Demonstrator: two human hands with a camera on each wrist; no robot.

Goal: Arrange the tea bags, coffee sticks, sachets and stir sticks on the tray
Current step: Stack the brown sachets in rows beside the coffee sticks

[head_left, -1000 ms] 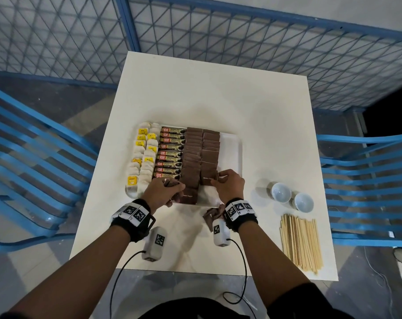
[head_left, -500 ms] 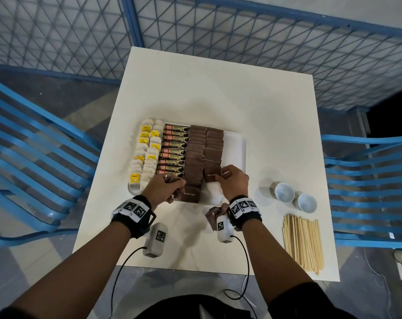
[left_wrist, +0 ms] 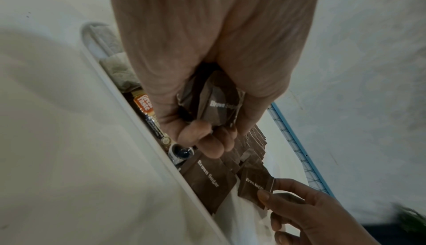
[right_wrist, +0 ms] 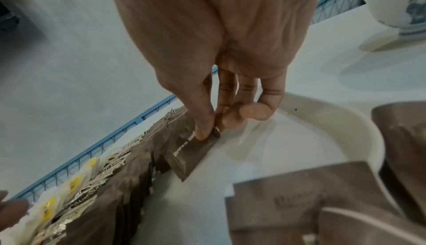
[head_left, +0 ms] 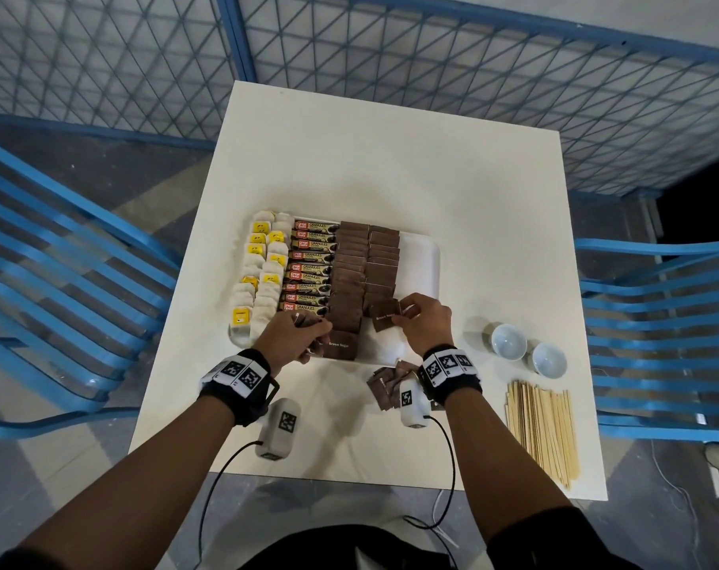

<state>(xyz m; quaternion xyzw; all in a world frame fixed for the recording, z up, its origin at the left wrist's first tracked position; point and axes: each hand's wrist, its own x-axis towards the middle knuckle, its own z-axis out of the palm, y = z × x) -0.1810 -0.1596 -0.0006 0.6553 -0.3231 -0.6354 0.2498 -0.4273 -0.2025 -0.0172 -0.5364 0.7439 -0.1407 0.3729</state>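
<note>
A white tray (head_left: 421, 257) holds rows of tea bags (head_left: 263, 277), coffee sticks (head_left: 310, 267) and brown sugar sachets (head_left: 351, 281). My right hand (head_left: 425, 318) pinches one brown sugar sachet (head_left: 384, 316) (right_wrist: 191, 150) between thumb and fingers at the near end of the second sachet row. My left hand (head_left: 294, 335) grips a bunch of brown sachets (left_wrist: 216, 105) in its curled fingers over the tray's near edge, beside the nearest sachet (head_left: 341, 345) of the first row. Wooden stir sticks (head_left: 541, 429) lie on the table at the right.
A few loose brown sachets (head_left: 384, 388) lie on the table under my right wrist. Two small white cups (head_left: 510, 341) (head_left: 549, 359) stand right of the tray. Blue slatted chairs (head_left: 61, 281) flank the table (head_left: 390, 166), with a blue mesh fence (head_left: 390, 47) behind.
My right hand has moved slightly away from me and rightwards with the sachet it pinches. The left hand stays at the tray's near edge with its bunch.
</note>
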